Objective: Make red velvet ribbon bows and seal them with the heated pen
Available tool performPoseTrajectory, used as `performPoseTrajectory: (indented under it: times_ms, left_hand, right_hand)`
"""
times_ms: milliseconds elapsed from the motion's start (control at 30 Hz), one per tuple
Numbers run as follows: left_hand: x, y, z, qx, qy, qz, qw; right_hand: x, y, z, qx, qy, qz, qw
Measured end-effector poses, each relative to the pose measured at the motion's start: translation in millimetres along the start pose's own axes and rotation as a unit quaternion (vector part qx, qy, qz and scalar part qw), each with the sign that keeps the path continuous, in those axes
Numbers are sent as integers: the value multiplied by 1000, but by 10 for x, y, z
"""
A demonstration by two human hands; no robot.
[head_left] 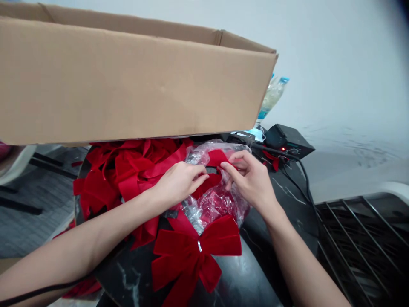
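1. Nearest, a large red velvet bow with a narrow silver band at its knot lies on a black marble tabletop, just below both hands and touching neither. Its loops spread sideways, forming its long axis, and its tails point toward the person.
2. The left hand is partly curled, palm down, its fingertips at a clear plastic bag. Whether it has a firm hold on the bag cannot be told.
3. The right hand is mostly closed, with its fingers pinching a red velvet piece at the bag's upper edge. Both forearms angle inward from the lower corners of the view.
4. The bag lies between the hands, crumpled, with red showing inside.
5. Left of the bag, a heap of red velvet bows lies touching it.
6. Farther on, a black cable runs from a black electrical unit with a red light. A clear plastic bottle with a blue cap stands behind it.
7. A large brown cardboard box spans the upper left, above the heap. A black wire rack sits to the right.
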State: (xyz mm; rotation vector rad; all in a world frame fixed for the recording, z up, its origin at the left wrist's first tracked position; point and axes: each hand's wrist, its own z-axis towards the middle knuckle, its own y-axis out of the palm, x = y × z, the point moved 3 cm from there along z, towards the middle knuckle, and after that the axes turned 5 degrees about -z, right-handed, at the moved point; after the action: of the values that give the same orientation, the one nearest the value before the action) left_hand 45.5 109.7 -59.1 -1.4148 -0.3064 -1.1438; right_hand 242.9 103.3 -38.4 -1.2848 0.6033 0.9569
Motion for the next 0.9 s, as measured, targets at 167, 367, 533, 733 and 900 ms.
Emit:
performPoseTrajectory:
  times_ms: [167, 367, 533, 733, 900]
  left_hand:
    - [91, -60, -40, -56, -121, -366, 921]
    - [160, -124, -106, 27, -189, -454, 871]
    - [166, -190, -138, 24, -161, -395, 904]
    - [213, -263, -170, -7, -115, -433, 894]
    - [248, -274, -177, 97, -55, -347, 931]
  right_hand:
    - [-209, -77, -90, 6, -219, -109, 970]
    - [-291, -54, -142, 9, -231, -68, 971]
    - [-204, 35, -183, -63, -2, 70, 996]
    - [-236, 24, -215, 35, -102, 86, 990]
    - [-297, -5, -216, 101, -249, -14, 963]
